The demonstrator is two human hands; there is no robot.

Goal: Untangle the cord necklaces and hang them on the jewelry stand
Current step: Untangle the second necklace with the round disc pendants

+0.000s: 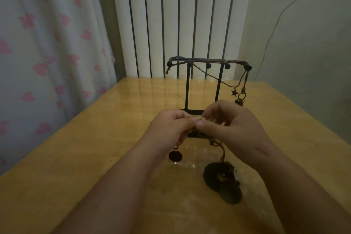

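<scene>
A black jewelry stand (188,85) stands on the wooden table (95,148), its top bar tipped with round knobs. A cord necklace with a star charm (234,92) and another with a ring pendant (242,94) hang from its right end. In front of the stand's base my left hand (171,127) and my right hand (231,121) meet, both pinching a thin cord at its small clasp (198,119). A small dark disc pendant (175,156) dangles under my left hand. More tangled cord runs down to large dark round pendants (221,180) lying on the table.
A white curtain with pink hearts (47,53) hangs at the left. White vertical panels (180,15) stand behind the table, and a grey wall with a thin dark wire (273,30) is at the right. Bare tabletop lies left of the stand.
</scene>
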